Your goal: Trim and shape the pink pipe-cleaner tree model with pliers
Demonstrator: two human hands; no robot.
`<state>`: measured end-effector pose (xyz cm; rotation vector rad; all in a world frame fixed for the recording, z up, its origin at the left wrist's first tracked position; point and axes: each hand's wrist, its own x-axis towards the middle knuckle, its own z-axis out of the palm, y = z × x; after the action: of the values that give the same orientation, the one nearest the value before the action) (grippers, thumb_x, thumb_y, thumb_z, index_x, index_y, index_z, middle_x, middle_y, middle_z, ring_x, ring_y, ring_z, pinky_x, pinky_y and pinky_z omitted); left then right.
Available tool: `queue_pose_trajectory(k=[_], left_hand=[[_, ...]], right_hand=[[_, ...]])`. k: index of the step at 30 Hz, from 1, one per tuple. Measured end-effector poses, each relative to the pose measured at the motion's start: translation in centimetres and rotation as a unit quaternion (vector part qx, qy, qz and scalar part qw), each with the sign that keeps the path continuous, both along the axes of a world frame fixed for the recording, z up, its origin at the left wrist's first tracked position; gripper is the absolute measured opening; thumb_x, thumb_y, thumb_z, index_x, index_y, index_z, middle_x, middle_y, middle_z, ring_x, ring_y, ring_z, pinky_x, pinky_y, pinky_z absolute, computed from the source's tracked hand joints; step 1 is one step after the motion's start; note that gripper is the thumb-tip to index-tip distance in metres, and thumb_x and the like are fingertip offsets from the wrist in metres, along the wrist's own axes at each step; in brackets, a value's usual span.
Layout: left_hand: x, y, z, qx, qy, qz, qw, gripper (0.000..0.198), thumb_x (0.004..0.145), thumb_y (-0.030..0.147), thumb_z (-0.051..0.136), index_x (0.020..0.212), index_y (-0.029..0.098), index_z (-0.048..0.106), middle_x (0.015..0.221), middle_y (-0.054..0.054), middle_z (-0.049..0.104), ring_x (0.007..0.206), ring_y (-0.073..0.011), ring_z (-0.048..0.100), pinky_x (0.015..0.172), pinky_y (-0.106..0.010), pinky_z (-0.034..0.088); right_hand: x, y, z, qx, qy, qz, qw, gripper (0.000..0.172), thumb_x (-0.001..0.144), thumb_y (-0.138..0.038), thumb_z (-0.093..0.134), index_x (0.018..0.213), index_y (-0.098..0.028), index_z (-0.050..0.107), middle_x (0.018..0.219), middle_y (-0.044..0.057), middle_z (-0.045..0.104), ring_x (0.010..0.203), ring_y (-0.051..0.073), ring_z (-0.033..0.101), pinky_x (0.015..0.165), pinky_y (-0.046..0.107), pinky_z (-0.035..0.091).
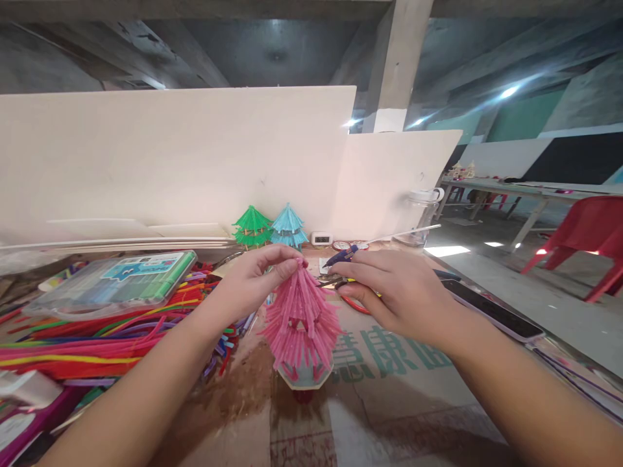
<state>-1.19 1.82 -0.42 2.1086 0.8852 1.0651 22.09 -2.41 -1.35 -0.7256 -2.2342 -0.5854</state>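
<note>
A pink tiered tree-shaped model [302,327] made of pipe cleaners stands on the cardboard-covered table [389,402] right in front of me. My left hand [256,280] pinches its tip with closed fingers. My right hand [392,288] hovers to the right of the model, its fingers curled round a blue-handled tool [341,257]; red-handled scissors or pliers [357,305] show just under the palm.
A heap of coloured pipe cleaners [111,340] and a clear plastic box [114,282] lie at the left. Green [252,227] and blue [289,227] tree models stand against white boards [170,162]. A phone [491,311] lies at the right, a red chair [584,243] beyond.
</note>
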Motion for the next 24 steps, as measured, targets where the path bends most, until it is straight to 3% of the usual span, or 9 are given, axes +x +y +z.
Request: queue_pose_trajectory(k=[4, 12, 24], left_hand=[[0.07, -0.26, 0.16, 0.003, -0.001, 0.009, 1.0, 0.032, 0.083, 0.05, 0.06, 0.085, 0.018, 0.068, 0.089, -0.004, 0.068, 0.082, -0.0189, 0.06, 0.067, -0.026, 0.045], [-0.21, -0.1, 0.28, 0.011, -0.01, 0.031, 0.999, 0.031, 0.083, 0.048, 0.061, 0.085, 0.019, 0.068, 0.085, -0.002, 0.068, 0.078, -0.017, 0.059, 0.064, -0.026, 0.045], [0.03, -0.44, 0.3, 0.033, 0.0, 0.051, 0.998, 0.027, 0.085, 0.045, 0.059, 0.081, 0.019, 0.064, 0.085, -0.002, 0.069, 0.087, -0.0196, 0.061, 0.071, -0.027, 0.046]], right_hand=[[0.03, -0.02, -0.17, 0.004, -0.017, 0.006, 1.0, 0.028, 0.097, -0.018, 0.044, 0.115, -0.019, 0.065, 0.089, 0.007, 0.072, 0.084, 0.019, 0.065, 0.07, 0.031, 0.048], [-0.09, -0.24, -0.18, -0.022, -0.053, -0.014, 0.998, 0.027, 0.098, -0.024, 0.044, 0.108, -0.014, 0.068, 0.085, 0.009, 0.072, 0.078, 0.022, 0.066, 0.064, 0.033, 0.046], [-0.7, -0.97, -0.23, 0.0, -0.101, -0.054, 0.993, 0.025, 0.095, -0.016, 0.044, 0.102, -0.015, 0.068, 0.087, 0.009, 0.071, 0.077, 0.022, 0.064, 0.062, 0.032, 0.042]])
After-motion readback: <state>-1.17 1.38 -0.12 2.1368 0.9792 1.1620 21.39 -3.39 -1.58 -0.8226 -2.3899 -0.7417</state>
